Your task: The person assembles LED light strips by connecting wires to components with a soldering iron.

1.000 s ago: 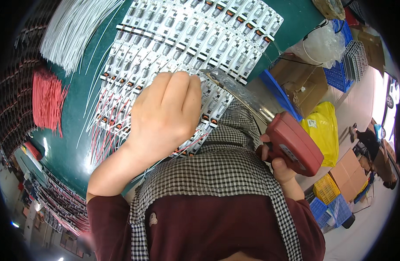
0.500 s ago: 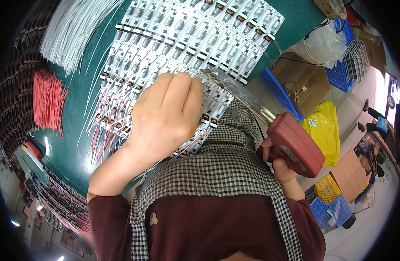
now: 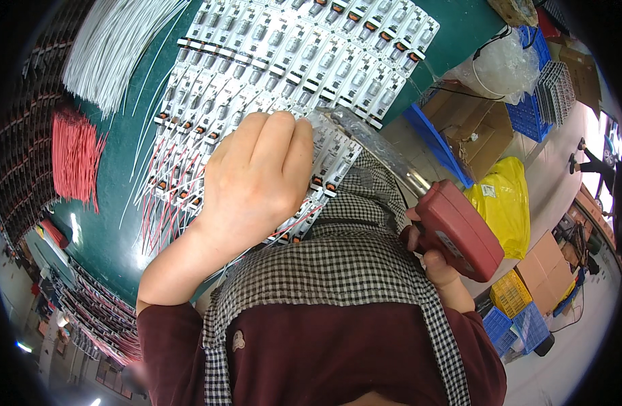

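Note:
My right hand [image 3: 438,260] is wrapped round the handle of a red soldering gun [image 3: 461,230]. Its metal barrel [image 3: 382,150] slants up and left, and the tip end lies over a panel of white circuit boards [image 3: 304,51] close to my left fingers. My left hand [image 3: 256,177] is closed over the lower part of the panel, back of the hand up. The fingertips are hidden beneath it, so what they pinch does not show. Red and white wires [image 3: 168,193] stick out from the boards left of this hand.
On the green table [image 3: 114,233] lie a bundle of white wires [image 3: 118,51] and a bundle of red wires [image 3: 76,159]. More wired boards [image 3: 94,311] are stacked at lower left. Right of the table are an open cardboard box [image 3: 477,128], a yellow bag [image 3: 504,203] and plastic crates [image 3: 510,294].
The board panel and my left hand have shifted very slightly left. The soldering gun has barely moved, its body tilting a little. A person in the right background has stepped further into view.

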{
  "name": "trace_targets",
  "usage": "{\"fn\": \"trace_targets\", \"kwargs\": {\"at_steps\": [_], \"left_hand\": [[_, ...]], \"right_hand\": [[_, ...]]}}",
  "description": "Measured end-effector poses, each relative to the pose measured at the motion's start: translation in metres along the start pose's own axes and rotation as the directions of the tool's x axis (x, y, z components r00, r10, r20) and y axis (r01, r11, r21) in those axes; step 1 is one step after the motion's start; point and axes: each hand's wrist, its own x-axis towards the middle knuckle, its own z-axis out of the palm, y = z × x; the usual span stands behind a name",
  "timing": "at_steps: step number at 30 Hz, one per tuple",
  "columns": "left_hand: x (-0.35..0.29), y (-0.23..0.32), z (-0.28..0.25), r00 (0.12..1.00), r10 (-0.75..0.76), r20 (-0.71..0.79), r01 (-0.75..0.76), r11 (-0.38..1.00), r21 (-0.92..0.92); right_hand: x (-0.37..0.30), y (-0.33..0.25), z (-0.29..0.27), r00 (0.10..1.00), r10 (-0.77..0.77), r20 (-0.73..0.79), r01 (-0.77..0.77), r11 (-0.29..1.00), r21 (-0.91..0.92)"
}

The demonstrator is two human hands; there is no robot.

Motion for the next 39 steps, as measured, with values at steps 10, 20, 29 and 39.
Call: {"fn": "trace_targets", "kwargs": {"at_steps": [10,20,29,39], "left_hand": [[0.001,0.004,0.008,0.991,0.072,-0.109,-0.065,0.996,0.066],[-0.002,-0.003,0.008,0.991,0.016,-0.134,-0.021,0.999,-0.041],[-0.002,0.003,0.003,0.999,0.008,-0.043,-0.005,0.998,0.068],[-0.001,0.006,0.003,0.997,-0.058,-0.043,0.058,0.998,-0.012]], "right_hand": [[-0.004,-0.001,-0.005,1.000,-0.027,-0.005,0.028,0.997,0.079],[-0.002,-0.006,-0.001,0.998,0.043,-0.045,-0.033,0.979,0.199],[0.004,-0.018,0.005,0.996,0.064,-0.063,-0.052,0.984,0.172],[0.002,-0.005,-0.002,1.000,-0.019,-0.012,0.019,0.999,-0.036]]}}
